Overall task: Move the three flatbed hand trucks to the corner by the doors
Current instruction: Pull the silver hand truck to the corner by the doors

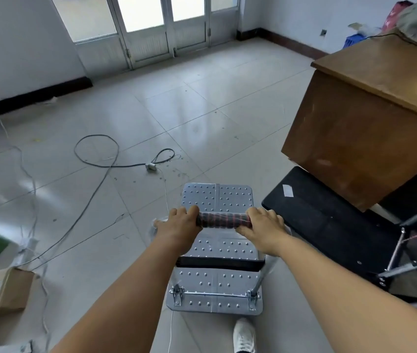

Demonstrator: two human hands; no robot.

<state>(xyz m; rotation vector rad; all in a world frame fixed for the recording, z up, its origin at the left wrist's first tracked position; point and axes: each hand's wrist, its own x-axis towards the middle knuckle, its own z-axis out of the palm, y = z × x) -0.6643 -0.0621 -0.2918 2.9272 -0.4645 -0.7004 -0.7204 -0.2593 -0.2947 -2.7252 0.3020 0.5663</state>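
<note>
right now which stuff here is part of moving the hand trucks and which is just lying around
Part of the job:
silver hand truck
its handle, gripped by left hand and right hand
black hand truck
doors

Lying about:
dark cable
wooden desk
cardboard box

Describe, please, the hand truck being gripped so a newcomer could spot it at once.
Start at the brown wooden desk on the right; a black flatbed truck lies beside it. Just left is the silver hand truck, with both hands on its handle. Its studded metal deck sets it apart.

Tiled floor (202, 103) under hand truck (217, 200), cables (95, 161)
</note>
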